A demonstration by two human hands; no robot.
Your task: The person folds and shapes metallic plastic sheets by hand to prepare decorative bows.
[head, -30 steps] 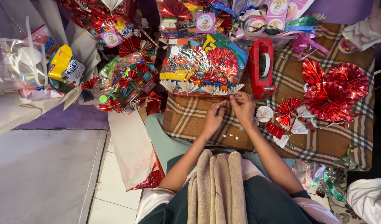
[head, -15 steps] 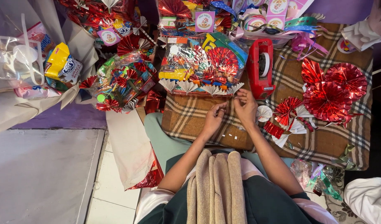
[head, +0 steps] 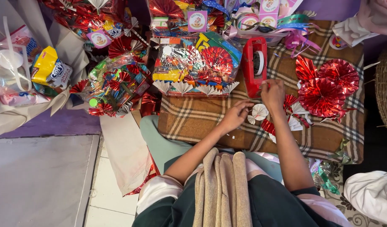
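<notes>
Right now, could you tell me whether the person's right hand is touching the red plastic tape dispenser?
Touching. The head view shows the right hand with its fingertips against the lower end of the red plastic tape dispenser, no gap between them.

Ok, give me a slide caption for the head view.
Right hand reaches the red tape dispenser; left hand touches a small white paper fan on the plaid cloth.

You've got a dark green top w/ pale pink-white sleeves rolled to the elbows, a beige ribbed scarf hanging down the front centre, forearms bare, no rings or watch visible on left hand (head: 234, 117) or right hand (head: 272, 94).
</notes>
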